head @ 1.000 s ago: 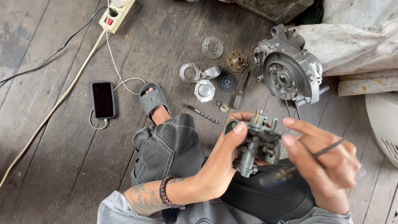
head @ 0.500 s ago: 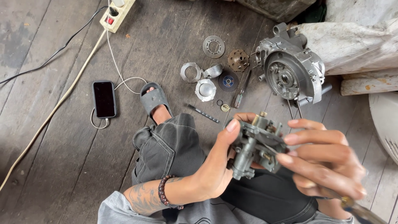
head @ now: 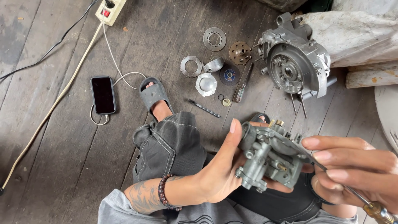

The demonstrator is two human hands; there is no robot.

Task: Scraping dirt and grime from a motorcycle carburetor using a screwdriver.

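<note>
Dark plank floor [head: 62, 166], worn and dusty; person sits on it with parts laid out ahead.

Left hand [head: 219, 174] is closed around a grey carburetor [head: 269, 159], thumb up along its near side, fingers wrapped behind; body held above the lap, tilted. Right hand [head: 356, 170] is curled round a thin screwdriver [head: 352, 193], fingers pinching the shaft, brass-coloured handle end low at the frame's right corner. Tip runs in toward the carburetor's right side; exact contact point is hidden behind the fingers.

Around: engine case [head: 296, 66] on the floor top right, against a dirty white sack [head: 356, 33]. Discs, rings and a cap [head: 206, 84] spread left of it, a second screwdriver [head: 242, 89] beside them. Phone [head: 103, 94] on its cable further left, power strip [head: 110, 10] top edge.

To do this well, my view: keep the carburetor braced against the palm so it can't twist, seat the tip square before turning, light torque as brass strips easily. Work over the lap so a dropped screw doesn't fall between planks.
</note>
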